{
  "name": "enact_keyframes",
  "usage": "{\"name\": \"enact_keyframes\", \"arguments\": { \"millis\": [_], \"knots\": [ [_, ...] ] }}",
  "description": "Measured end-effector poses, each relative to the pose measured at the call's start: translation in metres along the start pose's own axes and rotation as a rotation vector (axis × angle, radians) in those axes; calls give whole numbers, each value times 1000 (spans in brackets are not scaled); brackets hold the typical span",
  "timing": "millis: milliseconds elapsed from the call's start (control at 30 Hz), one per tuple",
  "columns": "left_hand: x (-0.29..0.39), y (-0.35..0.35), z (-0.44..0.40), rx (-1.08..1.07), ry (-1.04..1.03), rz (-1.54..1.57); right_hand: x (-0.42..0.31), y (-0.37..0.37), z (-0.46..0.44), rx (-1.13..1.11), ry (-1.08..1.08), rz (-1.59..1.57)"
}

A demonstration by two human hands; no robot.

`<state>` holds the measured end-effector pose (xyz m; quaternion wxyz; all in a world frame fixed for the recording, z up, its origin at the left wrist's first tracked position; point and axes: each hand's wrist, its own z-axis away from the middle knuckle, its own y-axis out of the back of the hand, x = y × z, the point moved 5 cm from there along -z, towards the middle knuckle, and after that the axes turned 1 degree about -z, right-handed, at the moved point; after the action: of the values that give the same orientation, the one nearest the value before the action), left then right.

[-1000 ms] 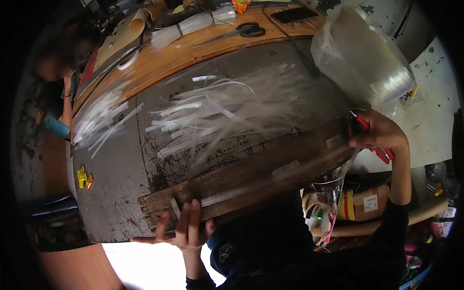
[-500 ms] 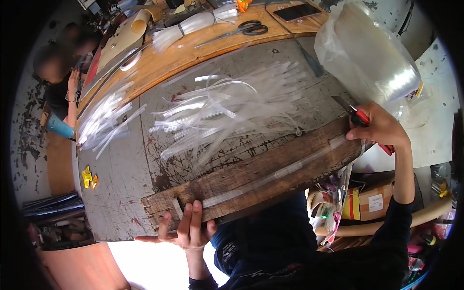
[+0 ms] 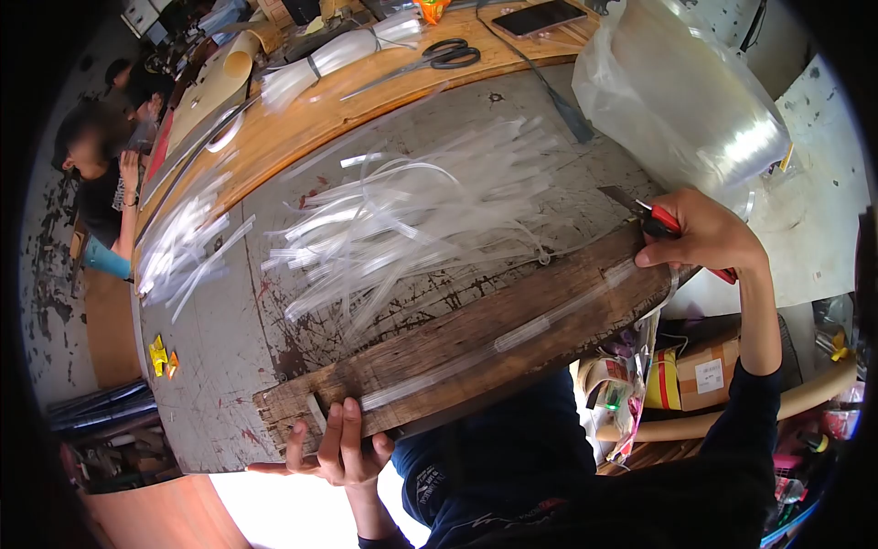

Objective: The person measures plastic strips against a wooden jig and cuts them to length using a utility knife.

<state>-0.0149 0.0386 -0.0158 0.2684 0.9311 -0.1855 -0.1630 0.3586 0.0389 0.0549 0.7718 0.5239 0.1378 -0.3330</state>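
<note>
A long brown wooden board point(image 3: 457, 329) lies along the table's near edge, with clear plastic strip point(image 3: 430, 375) stretched along its top. My left hand point(image 3: 343, 453) rests at the board's left end with fingers spread, fingertips beside a small raised stop point(image 3: 316, 412) and the strip's end. At the right end my right hand point(image 3: 709, 233) is closed round a red-handled knife point(image 3: 666, 220), its blade pointing up and left, its thumb by the strip. Beyond the board lies a loose heap of clear strips point(image 3: 412, 215).
A smaller strip pile point(image 3: 187, 242), yellow wrappers point(image 3: 158, 355), scissors point(image 3: 448, 55), a bound bundle point(image 3: 334, 59) and a phone point(image 3: 540, 16) lie about. A big clear plastic roll point(image 3: 695, 101) stands at right. Another person point(image 3: 101, 197) is at far left.
The view has shifted slightly, moving the table contents left in the picture. My right hand and knife remain at the board's right end, my left hand at its left end.
</note>
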Motion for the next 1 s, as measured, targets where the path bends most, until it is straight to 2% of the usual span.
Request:
{"name": "enact_keyframes", "arguments": {
  "millis": [233,300,333,367,433,500,567,600,667,833,1000],
  "knots": [
    [0,0,1,-1,5,-6,0,-1,1,20,41,36],
    [1,-1,1,12,43,-2,-6,1,3,56,82,219],
    [0,1,1,16,82,2,-6,-1,4,59,85,214],
    [6,3,-3,18,79,-1,-8,-1,6,138,112,323],
    [24,5,-20,-23,205,118,-15,-3,11,218,143,434],
    [66,6,-50,-258,4,164,-18,0,16,280,45,444],
    [108,4,-68,-342,-177,319,-19,-5,20,371,72,516],
    [118,3,-75,-336,-173,324,-20,-4,23,460,94,575],
    [136,-4,-82,-470,-180,571,-22,-5,24,452,53,590],
    [142,-14,-77,-403,-271,491,-15,-5,24,428,12,591],
    [142,-13,-78,-354,-262,471,-16,0,24,435,113,513]
  ]
}}
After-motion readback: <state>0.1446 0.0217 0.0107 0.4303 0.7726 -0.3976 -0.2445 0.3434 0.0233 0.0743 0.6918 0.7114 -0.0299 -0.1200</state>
